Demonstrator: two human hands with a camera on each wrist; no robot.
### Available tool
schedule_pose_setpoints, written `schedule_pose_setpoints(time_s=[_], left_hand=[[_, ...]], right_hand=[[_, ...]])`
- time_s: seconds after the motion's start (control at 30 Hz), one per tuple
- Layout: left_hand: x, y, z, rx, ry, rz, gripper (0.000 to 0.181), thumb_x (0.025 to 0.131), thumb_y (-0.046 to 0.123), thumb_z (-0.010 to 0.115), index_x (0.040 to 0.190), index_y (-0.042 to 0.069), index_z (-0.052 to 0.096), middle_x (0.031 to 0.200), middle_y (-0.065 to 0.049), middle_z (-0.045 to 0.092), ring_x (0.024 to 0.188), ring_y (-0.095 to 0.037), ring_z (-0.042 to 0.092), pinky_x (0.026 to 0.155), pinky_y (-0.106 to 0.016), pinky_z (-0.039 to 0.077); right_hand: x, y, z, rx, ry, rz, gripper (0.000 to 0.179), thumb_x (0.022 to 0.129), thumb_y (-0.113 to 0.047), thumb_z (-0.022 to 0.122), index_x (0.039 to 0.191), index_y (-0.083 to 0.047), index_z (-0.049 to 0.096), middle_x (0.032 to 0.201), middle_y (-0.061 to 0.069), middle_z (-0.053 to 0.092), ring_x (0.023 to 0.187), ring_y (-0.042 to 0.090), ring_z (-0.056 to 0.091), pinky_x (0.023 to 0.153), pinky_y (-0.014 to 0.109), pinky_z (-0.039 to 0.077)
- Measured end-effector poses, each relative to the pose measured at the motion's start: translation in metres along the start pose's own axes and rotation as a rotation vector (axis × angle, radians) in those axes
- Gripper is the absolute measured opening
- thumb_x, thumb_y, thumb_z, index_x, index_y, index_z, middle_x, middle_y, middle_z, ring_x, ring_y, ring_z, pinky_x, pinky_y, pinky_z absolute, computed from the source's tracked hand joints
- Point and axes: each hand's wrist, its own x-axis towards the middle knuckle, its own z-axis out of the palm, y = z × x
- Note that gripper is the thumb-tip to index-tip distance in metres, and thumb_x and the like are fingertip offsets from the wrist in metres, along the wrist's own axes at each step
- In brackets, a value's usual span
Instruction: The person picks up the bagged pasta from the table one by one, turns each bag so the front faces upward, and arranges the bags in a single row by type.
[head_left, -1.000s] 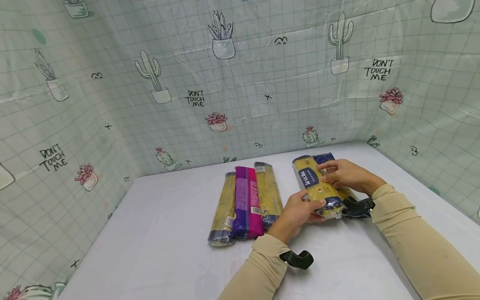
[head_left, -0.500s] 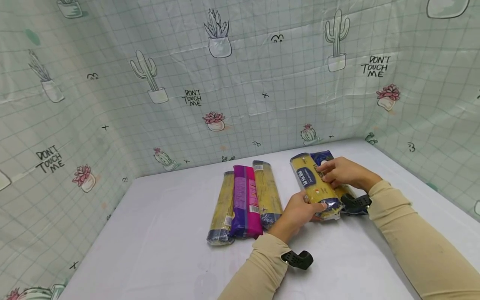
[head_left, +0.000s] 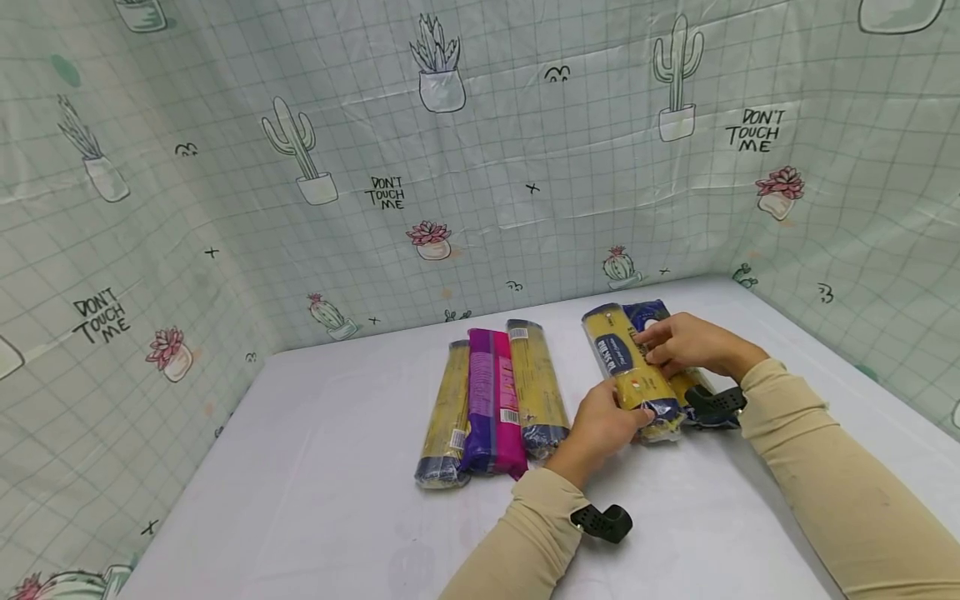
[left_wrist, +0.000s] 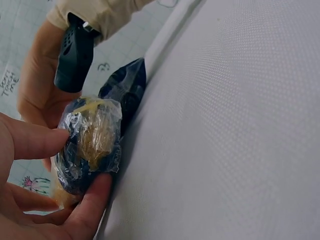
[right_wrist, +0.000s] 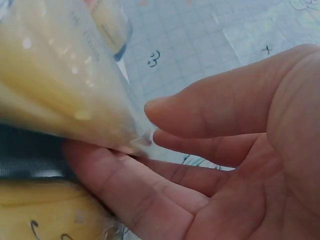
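While the left hand [head_left: 603,425] grips the near end of the yellow pack [head_left: 633,358], the right hand [head_left: 693,346] is kinda loose, thumb off it, fingertips at its edge. It's on the table's [head_left: 337,467] right, by a navy pack [head_left: 647,313]; pink pack [head_left: 483,400] between two more yellows [head_left: 444,417] further left

I count five packets [head_left: 626,358] on one tabletop [head_left: 322,517]: one purple-and-pink packet [head_left: 495,408] and four yellow-and-navy packets [head_left: 444,417]. Three make a row near the middle of the back edge, one purple-and-pink between two yellow-and-navy; the other two are closer to the right edge. I have one left hand [head_left: 603,425], one right hand [head_left: 693,346], two sleeves [head_left: 847,475] and two black wrist bands [head_left: 603,523].
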Motion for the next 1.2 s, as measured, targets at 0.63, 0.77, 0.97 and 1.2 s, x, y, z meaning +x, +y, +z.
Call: schedule_pose_setpoints(time_s=[0.63,0.77,0.97,1.2], left_hand=[[-0.003,0.009,-0.008,0.377,-0.026,0.087,0.042,0.087,0.027,0.078,0.125,0.015,0.065,0.089,0.005,0.066,0.076,-0.008,0.058,0.07,-0.027,0.049],[-0.006,0.014,-0.016,0.53,-0.022,0.097,0.042,0.089,0.033,0.075,0.125,0.012,0.068,0.098,0.002,0.068,0.082,-0.011,0.057,0.075,-0.028,0.05],[-0.009,0.018,-0.033,0.672,-0.04,0.175,0.04,0.093,0.038,0.069,0.125,0.014,0.07,0.113,0.003,0.07,0.098,-0.01,0.062,0.083,-0.03,0.051],[-0.011,0.015,-0.052,0.72,-0.042,0.209,0.036,0.094,0.037,0.066,0.122,0.015,0.071,0.099,0.007,0.073,0.083,-0.007,0.064,0.071,-0.029,0.052]], right_hand=[[-0.017,-0.025,-0.009,0.119,0.045,-0.032,0.056,0.105,-0.025,0.054,0.145,0.011,0.037,0.136,0.033,0.052,0.116,0.041,0.061,0.086,0.046,0.057],[-0.012,-0.022,-0.003,0.115,0.049,-0.031,0.054,0.105,-0.022,0.053,0.144,0.012,0.038,0.131,0.031,0.056,0.11,0.038,0.064,0.083,0.044,0.058],[-0.007,-0.026,0.008,0.132,0.054,-0.056,0.053,0.105,-0.023,0.053,0.143,0.012,0.04,0.126,0.029,0.06,0.107,0.036,0.066,0.081,0.043,0.058],[-0.003,-0.034,0.023,0.156,0.024,-0.067,0.05,0.105,-0.022,0.053,0.14,0.012,0.043,0.122,0.027,0.062,0.103,0.034,0.067,0.079,0.044,0.059]])
